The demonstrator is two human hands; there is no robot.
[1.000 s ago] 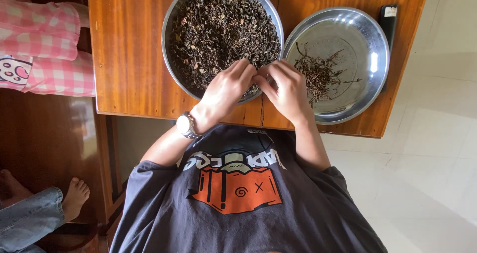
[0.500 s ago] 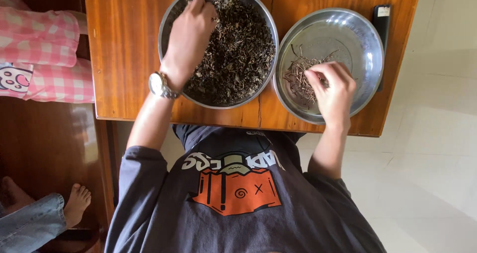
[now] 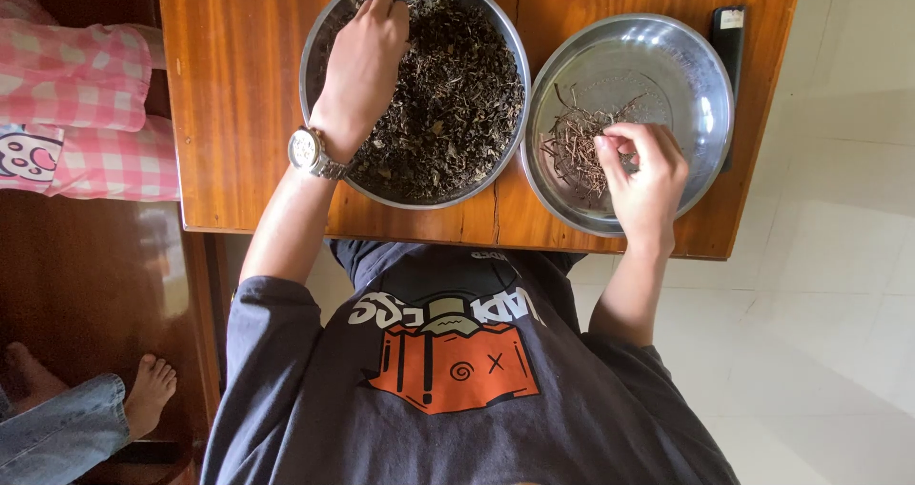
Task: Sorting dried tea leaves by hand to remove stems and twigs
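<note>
A wooden table (image 3: pixel 238 113) fills the upper part of the frame, and on it stand two round metal bowls just beside each other. The left hand (image 3: pixel 362 61), with a wristwatch (image 3: pixel 310 151) on its wrist, rests in the left bowl (image 3: pixel 319 37) at upper centre, fingers curled down into a heap of dark dried leaves (image 3: pixel 448 104); whether it grips any cannot be told, since the fingertips are buried. The right hand (image 3: pixel 643 175) sits over the near rim of the right bowl (image 3: pixel 667 51), fingers pinched together above a small pile of thin dry stems (image 3: pixel 577 147); what is between them is too small to make out. A black flat object (image 3: pixel 729 42) lies behind that bowl, partly hidden. At the left edge a pink checked cloth (image 3: pixel 76 113) is cut off; a bare foot (image 3: pixel 148 390) shows at lower left.
</note>
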